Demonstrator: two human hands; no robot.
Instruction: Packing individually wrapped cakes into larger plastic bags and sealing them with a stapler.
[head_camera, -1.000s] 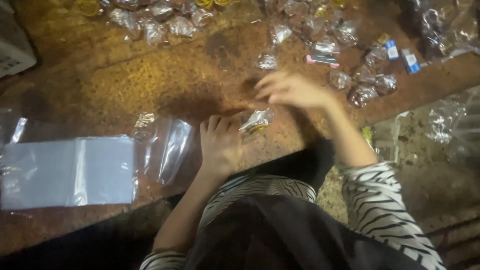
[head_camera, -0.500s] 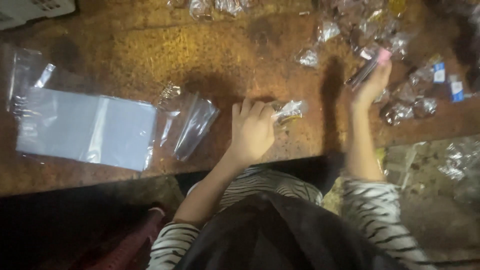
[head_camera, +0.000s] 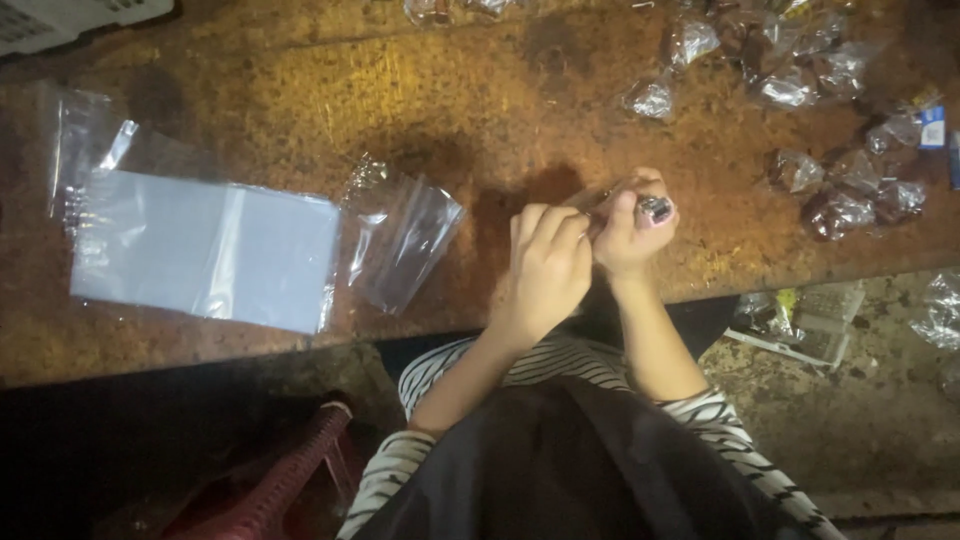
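My left hand (head_camera: 548, 268) rests curled at the table's near edge, its fingers closed on a small clear plastic bag (head_camera: 592, 200) that is mostly hidden between the hands. My right hand (head_camera: 628, 236) presses against it from the right and grips a small pinkish tube-like item with a dark end (head_camera: 655, 208), held at the bag. Both striped sleeves come up from the bottom of the view.
A brown worn table (head_camera: 300, 110) holds a stack of flat clear bags (head_camera: 205, 250), one loose clear bag (head_camera: 405, 240), and several filled small packets (head_camera: 840, 195) at the right and top right. A red stool (head_camera: 290, 480) stands below the edge.
My right hand was out at the packets on the right with the pinkish item; it has come back to my left hand. The view has shifted slightly.
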